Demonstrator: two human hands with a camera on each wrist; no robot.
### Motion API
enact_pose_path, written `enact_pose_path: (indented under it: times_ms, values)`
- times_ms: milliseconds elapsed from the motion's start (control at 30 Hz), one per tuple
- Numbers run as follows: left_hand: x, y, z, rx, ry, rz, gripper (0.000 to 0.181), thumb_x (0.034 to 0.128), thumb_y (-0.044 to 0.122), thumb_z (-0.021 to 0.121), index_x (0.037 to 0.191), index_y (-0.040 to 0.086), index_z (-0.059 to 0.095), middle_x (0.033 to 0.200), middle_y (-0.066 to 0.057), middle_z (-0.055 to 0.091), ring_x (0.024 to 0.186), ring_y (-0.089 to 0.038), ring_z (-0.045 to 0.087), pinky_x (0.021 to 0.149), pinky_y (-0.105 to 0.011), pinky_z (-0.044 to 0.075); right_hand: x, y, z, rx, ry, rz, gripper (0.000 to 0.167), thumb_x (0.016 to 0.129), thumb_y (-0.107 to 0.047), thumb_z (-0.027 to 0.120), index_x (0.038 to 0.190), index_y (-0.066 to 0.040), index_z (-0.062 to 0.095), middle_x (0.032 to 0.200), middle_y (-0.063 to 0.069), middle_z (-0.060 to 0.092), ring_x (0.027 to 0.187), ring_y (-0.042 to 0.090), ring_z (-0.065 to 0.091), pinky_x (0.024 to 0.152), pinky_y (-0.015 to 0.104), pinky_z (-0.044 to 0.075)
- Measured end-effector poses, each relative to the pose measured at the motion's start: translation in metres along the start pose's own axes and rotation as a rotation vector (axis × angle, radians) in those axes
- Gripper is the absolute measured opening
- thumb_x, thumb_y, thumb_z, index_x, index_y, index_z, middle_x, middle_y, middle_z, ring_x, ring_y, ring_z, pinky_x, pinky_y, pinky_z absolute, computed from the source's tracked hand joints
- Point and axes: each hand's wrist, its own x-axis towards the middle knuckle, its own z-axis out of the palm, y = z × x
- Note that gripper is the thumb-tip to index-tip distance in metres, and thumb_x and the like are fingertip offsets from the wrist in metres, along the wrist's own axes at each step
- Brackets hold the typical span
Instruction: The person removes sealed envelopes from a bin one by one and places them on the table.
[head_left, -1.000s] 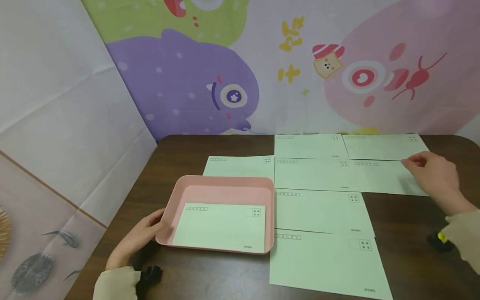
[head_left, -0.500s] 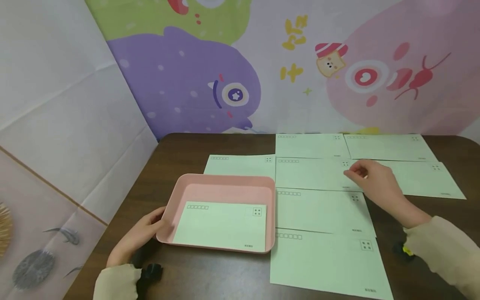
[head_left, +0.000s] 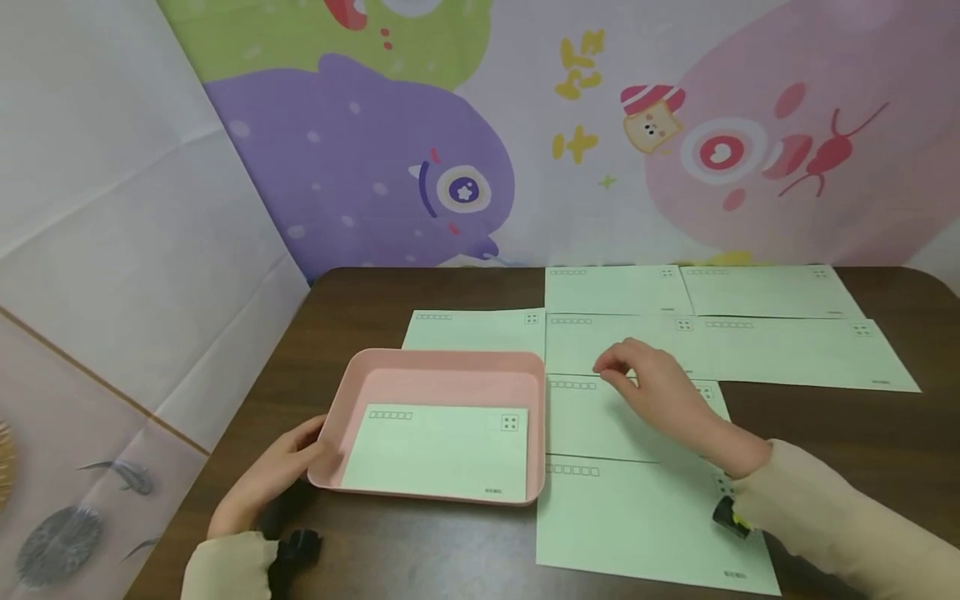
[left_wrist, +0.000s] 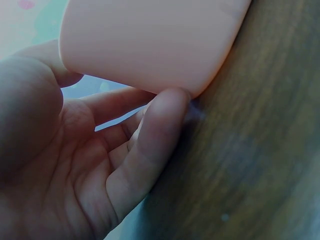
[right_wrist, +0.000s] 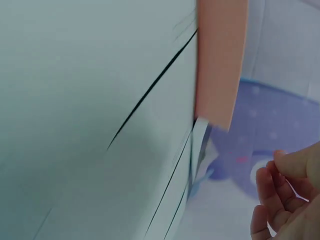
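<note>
In the head view my left hand grips the left side of a shallow pink tray, thumb over its rim and fingers at the outside. The left wrist view shows those fingers under the tray's rounded corner. A pale green envelope lies in the tray, printed with boxes and a stamp square; whether others lie beneath it cannot be told. Right of the tray, my right hand hovers over the laid-out envelopes, its fingers loosely bent. Nothing is visible between its fingertips in the right wrist view.
Several matching envelopes lie nearly edge to edge on the dark wooden table, among them a front one and a far-right one. Another envelope is partly hidden behind the tray. A cartoon-printed cloth hangs along the back edge.
My right hand has left the far-right envelope and moved left toward the tray, over the middle envelopes. The left hand and the tray have stayed in place.
</note>
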Motion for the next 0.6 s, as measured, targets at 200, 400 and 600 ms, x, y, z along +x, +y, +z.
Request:
enact_pose_path:
  times_ms: [200,400,600]
  values:
    - [-0.002,0.0,-0.001,0.004,0.0,0.004,0.056,0.0928,0.033,0.048,0.139,0.004,0.033,0.138,-0.019,0.039,0.122,-0.03,0.038,0.099,-0.048,0.032,0.009,-0.028,0.02,0.015,-0.086,-0.066,0.011,0.088,-0.01,0.058,0.095,-0.011,0.066,0.091,-0.003,0.061,0.081,0.011,0.055,0.074,0.032,0.045]
    - [-0.002,0.0,0.0,0.005,-0.001,0.036,0.056,0.0931,0.032,0.048,0.138,0.001,0.034,0.136,-0.021,0.04,0.122,-0.032,0.038,0.099,-0.05,0.031,0.02,-0.046,0.032,-0.033,-0.242,-0.157,0.023,0.084,-0.018,0.064,0.105,-0.009,0.064,0.101,-0.002,0.062,0.092,0.017,0.057,0.082,0.033,0.045]
    - [-0.001,-0.001,0.0,0.017,0.004,0.04,0.056,0.0926,0.031,0.049,0.137,0.001,0.035,0.134,-0.021,0.042,0.12,-0.031,0.04,0.098,-0.048,0.033,0.028,-0.047,0.049,-0.147,-0.291,-0.302,0.023,0.084,-0.007,0.059,0.105,-0.005,0.066,0.109,0.005,0.059,0.099,0.021,0.055,0.082,0.037,0.044]
